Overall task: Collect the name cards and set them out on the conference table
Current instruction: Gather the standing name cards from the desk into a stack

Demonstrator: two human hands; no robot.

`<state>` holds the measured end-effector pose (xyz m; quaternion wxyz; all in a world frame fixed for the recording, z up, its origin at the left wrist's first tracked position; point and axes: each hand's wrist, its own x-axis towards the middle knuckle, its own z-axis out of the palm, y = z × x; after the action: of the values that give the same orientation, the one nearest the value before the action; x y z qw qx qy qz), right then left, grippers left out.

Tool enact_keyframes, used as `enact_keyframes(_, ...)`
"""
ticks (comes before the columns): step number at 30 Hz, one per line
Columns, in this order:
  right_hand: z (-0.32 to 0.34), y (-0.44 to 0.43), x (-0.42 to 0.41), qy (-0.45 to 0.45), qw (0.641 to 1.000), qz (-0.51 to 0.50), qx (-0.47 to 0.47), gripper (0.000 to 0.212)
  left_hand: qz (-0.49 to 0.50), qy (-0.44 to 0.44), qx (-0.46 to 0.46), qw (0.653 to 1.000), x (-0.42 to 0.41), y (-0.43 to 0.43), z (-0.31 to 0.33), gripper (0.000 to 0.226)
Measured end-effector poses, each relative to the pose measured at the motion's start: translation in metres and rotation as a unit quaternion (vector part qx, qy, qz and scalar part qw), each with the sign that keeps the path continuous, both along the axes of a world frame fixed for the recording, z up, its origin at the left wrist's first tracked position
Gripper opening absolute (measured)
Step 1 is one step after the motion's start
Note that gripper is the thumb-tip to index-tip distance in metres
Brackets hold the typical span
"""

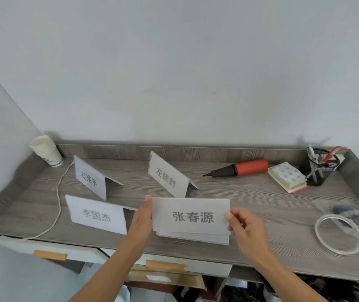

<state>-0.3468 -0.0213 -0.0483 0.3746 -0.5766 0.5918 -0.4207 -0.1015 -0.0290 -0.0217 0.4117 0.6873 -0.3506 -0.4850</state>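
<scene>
A left hand (140, 223) and right hand (247, 229) grip a stack of name cards (191, 216) by its ends over the tabletop (250, 205). A front card (98, 214) stands just left of the stack, with a left rear card (89, 178) and a right rear card (166, 177) behind it. Freeing a hand to reach them could let the loose stack fan and slip.

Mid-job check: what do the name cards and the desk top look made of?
The name cards look like thin matte white paper or light card; the standing ones hold a crisp fold. The desk top looks like grey wood-grain laminate, with low sheen.
</scene>
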Motion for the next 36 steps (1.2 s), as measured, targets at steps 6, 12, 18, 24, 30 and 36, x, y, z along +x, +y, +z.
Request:
enact_keyframes(6,-0.010,0.010,-0.006,0.117,0.992,-0.034,0.022,0.013,-0.102,-0.120,-0.035,0.987,0.010,0.000,-0.013,0.047)
enact_keyframes(12,-0.011,0.013,-0.008,0.241,0.969,-0.011,-0.052,0.047,-0.147,-0.261,-0.103,0.949,0.006,-0.003,-0.013,0.049)
enact_keyframes(18,0.017,-0.018,-0.017,0.302,0.949,-0.058,-0.067,0.032,-0.171,-0.266,-0.122,0.941,0.016,-0.006,-0.016,0.038)
enact_keyframes(24,0.064,-0.095,0.032,0.238,0.970,0.039,-0.005,0.023,-0.202,-0.248,-0.127,0.939,0.023,-0.008,-0.016,0.027)
enact_keyframes(30,0.028,-0.156,0.098,0.339,0.911,0.177,0.152,0.065,-0.215,-0.215,-0.110,0.946,0.031,-0.007,-0.013,0.023)
enact_keyframes(36,0.017,-0.173,0.095,0.218,0.956,0.126,0.152,0.020,-0.230,-0.201,-0.083,0.949,0.038,-0.004,-0.008,0.026)
